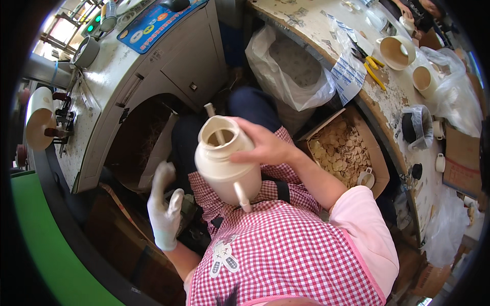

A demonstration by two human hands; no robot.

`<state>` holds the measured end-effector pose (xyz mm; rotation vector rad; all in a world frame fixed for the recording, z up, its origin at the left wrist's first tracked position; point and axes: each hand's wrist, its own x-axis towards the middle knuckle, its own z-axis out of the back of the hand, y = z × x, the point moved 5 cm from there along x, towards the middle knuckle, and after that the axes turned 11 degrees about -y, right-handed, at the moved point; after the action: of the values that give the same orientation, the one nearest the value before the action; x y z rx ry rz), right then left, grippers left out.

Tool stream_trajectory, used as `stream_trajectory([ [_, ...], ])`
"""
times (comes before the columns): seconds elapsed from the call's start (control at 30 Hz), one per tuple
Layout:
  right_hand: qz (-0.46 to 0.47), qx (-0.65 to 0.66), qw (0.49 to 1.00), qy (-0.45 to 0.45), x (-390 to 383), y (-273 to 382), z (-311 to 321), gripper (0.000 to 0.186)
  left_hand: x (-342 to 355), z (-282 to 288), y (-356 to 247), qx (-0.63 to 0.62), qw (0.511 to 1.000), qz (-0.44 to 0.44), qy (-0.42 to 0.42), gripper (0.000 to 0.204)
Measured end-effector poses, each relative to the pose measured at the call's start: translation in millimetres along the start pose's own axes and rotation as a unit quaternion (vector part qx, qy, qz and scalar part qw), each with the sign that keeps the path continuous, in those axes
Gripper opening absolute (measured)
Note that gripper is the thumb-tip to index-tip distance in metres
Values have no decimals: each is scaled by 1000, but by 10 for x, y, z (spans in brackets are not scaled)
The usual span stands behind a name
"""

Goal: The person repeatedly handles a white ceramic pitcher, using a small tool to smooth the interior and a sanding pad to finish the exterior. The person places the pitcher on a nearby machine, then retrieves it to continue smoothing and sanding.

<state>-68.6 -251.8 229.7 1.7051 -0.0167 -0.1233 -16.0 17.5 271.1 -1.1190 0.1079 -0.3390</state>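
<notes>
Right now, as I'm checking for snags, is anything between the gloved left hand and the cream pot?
Nothing visible: the gap between the left hand and the cream pot looks open, with trousers and apron behind. The right hand grips the pot from the other side.

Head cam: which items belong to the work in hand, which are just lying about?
Likely in use:
- glossy cream kettle-shaped vessel, gripped by the bare right hand
- white-gloved left hand, open beside it

Apparently lying about:
- yellow-handled metal pliers
- flat blue printed mat
- translucent white plastic bag
</notes>
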Motion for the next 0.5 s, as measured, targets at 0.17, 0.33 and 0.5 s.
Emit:
stream_trajectory([
  [0.17, 138, -178, 973, 53, 175, 73, -140, 62, 338, -646, -174, -169, 984, -12, 54, 70],
  [0.33, 248, -434, 834, -233, 426, 388, 1670, 24, 316, -614, -5, -175, 983, 48, -14, 52],
  [0.5, 107, -788, 467, -387, 605, 841, 3840, 24, 373, -324, -161, -180, 978, -27, -105, 44],
])
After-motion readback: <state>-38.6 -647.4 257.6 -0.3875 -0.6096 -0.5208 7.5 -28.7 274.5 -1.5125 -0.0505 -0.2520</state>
